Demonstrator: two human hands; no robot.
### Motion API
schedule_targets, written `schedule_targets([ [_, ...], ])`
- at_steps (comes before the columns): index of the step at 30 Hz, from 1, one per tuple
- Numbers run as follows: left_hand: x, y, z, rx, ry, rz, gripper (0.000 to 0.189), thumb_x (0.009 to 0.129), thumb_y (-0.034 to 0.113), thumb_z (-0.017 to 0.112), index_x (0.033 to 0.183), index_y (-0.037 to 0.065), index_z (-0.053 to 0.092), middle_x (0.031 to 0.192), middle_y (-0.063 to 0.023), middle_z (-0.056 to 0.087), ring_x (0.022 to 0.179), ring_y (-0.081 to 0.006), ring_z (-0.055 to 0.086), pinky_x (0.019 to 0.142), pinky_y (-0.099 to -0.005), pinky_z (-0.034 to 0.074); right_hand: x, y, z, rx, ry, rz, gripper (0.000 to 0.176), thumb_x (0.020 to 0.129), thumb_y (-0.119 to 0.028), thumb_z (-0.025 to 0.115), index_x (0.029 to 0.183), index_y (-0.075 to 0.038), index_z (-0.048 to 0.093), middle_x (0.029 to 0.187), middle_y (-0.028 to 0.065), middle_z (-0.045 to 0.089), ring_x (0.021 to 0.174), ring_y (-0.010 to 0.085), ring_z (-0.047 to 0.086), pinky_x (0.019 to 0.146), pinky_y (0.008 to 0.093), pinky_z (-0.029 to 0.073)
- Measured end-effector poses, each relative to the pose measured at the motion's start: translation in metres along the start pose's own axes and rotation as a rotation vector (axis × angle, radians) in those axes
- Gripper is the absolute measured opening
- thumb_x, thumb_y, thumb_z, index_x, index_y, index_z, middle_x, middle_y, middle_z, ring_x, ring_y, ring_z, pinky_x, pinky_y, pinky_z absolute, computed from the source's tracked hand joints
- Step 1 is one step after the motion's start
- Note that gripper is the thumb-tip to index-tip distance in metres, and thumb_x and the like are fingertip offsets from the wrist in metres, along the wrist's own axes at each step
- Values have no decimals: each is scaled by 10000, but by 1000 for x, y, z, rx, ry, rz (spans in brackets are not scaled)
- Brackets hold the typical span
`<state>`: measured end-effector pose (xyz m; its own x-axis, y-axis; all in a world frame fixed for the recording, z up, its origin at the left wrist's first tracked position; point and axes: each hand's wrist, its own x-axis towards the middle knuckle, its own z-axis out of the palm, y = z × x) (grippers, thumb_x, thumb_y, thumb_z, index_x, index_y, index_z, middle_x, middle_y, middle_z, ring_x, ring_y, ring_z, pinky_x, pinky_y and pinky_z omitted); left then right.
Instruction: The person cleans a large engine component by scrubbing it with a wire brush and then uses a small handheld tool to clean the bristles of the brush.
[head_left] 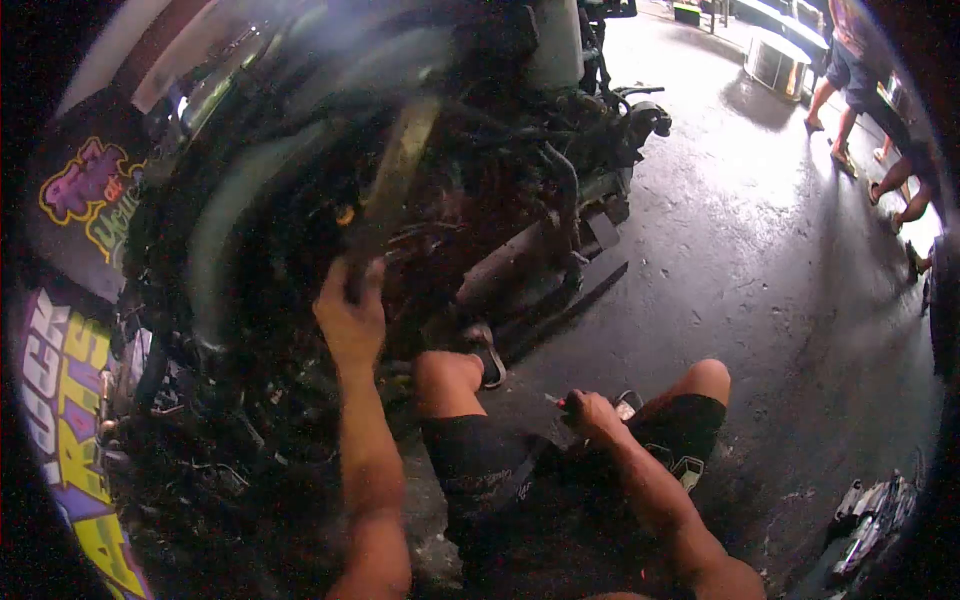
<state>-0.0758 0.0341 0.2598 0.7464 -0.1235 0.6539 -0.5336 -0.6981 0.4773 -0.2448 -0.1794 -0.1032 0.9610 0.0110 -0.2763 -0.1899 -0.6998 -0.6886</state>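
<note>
My left hand point(350, 315) reaches up into the dark machinery point(270, 200), thumb and fingers pinched together. What they grip is dark and hard to make out. Just above the fingertips runs a flat yellowish bar point(405, 150), slanting up through hoses and wires. Low between my knees, my right hand point(595, 415) is closed around a small hand tool point(570, 402) with a dark and red handle; its short pale tip sticks out to the left. A dark metal cylinder point(515, 262) lies in the machinery, right of my left hand.
Loose wires point(225, 450) hang at the lower left, beside a panel with painted lettering point(85, 400). Metal tools or parts point(872, 520) lie on the grey floor point(720, 250) at the lower right. Several people's legs point(850, 110) show at the upper right.
</note>
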Motion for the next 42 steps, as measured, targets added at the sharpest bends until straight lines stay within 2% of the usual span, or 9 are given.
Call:
schedule_targets([
  [13,35,78,88,-151,-123,269,353,804,348,644,1010,62,619,774,-164,652,623,-326,621,558,-398,466,0,10,1,79,86,7,379,709,-301,701,926,-28,554,837,215,614,806,414,580,649,469,447],
  [16,8,42,105,-394,-321,53,340,828,355,631,1017,73,619,761,-70,650,542,-237,570,508,-333,440,-15,-2,-14,246,83,16,369,710,-287,693,934,-27,557,837,213,613,810,401,585,661,477,444],
  [18,-4,29,107,-790,-323,-664,331,819,213,625,1121,82,588,976,-151,631,815,-316,615,727,-412,504,-13,0,-15,145,38,38,378,714,-299,693,938,-26,556,845,208,614,817,401,584,666,473,445],
  [22,-10,19,127,-938,-471,-608,341,852,337,612,1050,59,609,688,1,576,557,-122,499,494,-266,387,-4,9,-3,221,56,-72,375,730,-307,679,946,-28,553,839,207,612,812,410,579,665,469,448],
  [24,9,-8,181,-134,8,682,346,849,328,608,1053,49,602,682,-40,590,587,-194,546,545,-325,434,-6,4,-5,124,76,-63,365,734,-300,677,946,-30,552,839,209,611,810,414,577,663,466,449],
  [27,69,31,272,-452,-536,-353,297,847,311,597,921,26,637,655,-102,595,650,-312,588,624,-423,447,-8,2,-9,98,89,-32,343,735,-277,677,943,-36,551,832,218,608,803,420,574,659,466,450],
  [30,116,117,252,-858,-545,-370,286,847,335,600,829,53,645,551,-4,498,498,-74,455,439,-271,349,-20,7,-8,102,85,23,334,728,-258,686,943,-41,551,830,223,606,801,423,574,658,465,450],
  [39,75,95,196,-765,-500,-11,309,872,346,552,764,61,610,550,7,507,414,-93,425,401,-242,312,-18,-1,-23,160,130,6,377,704,-294,711,943,-47,555,824,211,610,796,414,580,660,465,451],
  [42,4,28,224,-1095,-687,-670,302,884,331,528,818,52,621,584,-10,540,425,-105,466,388,-250,333,-10,-1,-11,183,89,-20,383,717,-305,693,954,-41,549,817,213,610,801,410,582,660,467,451],
])
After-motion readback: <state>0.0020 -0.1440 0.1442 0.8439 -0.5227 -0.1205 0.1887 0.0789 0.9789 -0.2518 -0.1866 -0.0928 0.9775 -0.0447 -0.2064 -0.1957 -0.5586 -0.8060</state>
